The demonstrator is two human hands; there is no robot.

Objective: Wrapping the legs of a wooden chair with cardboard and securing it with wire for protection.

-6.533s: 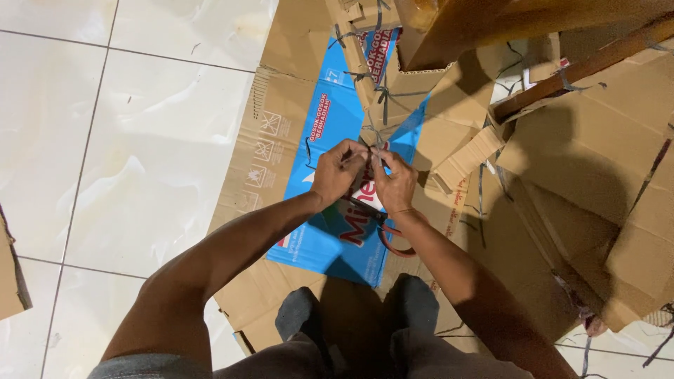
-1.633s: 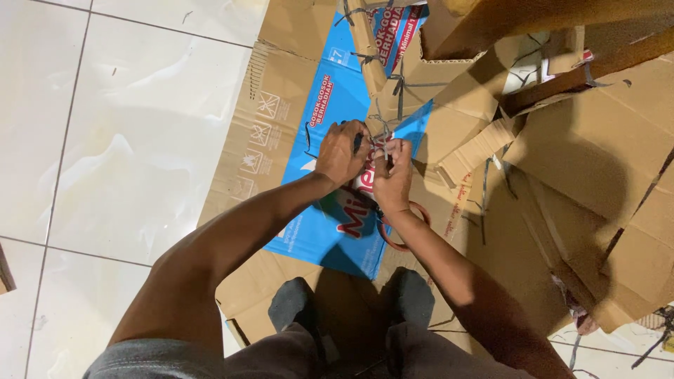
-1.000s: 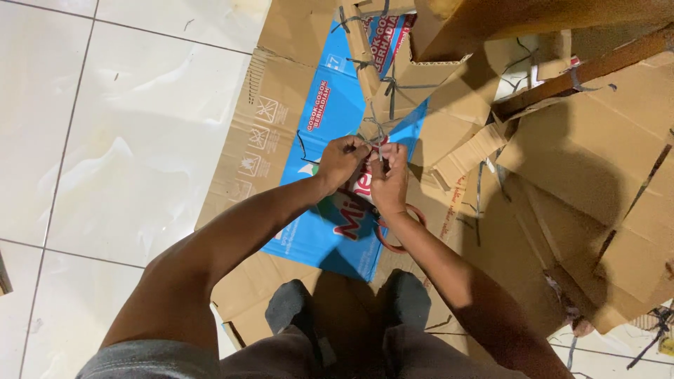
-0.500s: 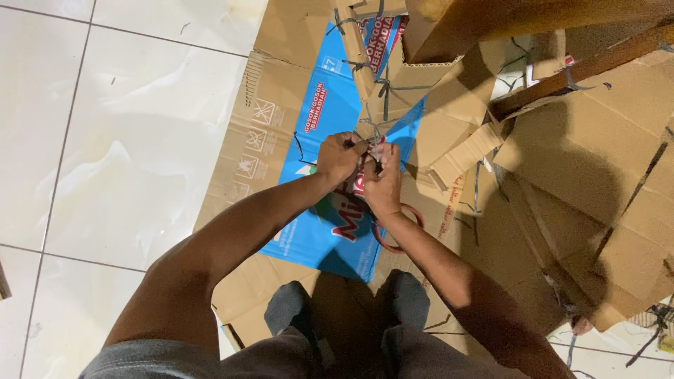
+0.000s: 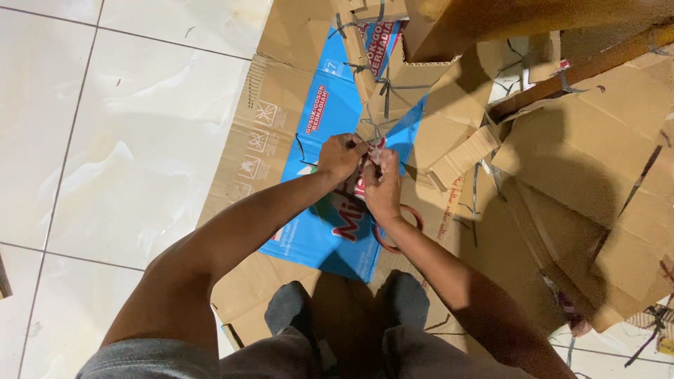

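My left hand (image 5: 340, 156) and my right hand (image 5: 382, 186) meet knuckle to knuckle over a flattened blue and brown cardboard box (image 5: 316, 126). Both pinch a thin grey strap (image 5: 372, 133) that runs up to a folded strip of cardboard (image 5: 365, 63) bound with more strap. What exactly sits between the fingertips is hidden. A reddish ring-shaped handle (image 5: 400, 238) lies under my right wrist. My knees are at the bottom of the view.
White floor tiles (image 5: 119, 140) spread to the left. Loose brown cardboard sheets (image 5: 597, 161) pile up on the right, with a wooden furniture leg (image 5: 576, 70) crossing above them. Strap offcuts (image 5: 649, 337) lie at the lower right.
My hands have stayed together on the strap, working it with small finger movements. The view shifted slightly; the cardboard has not moved.
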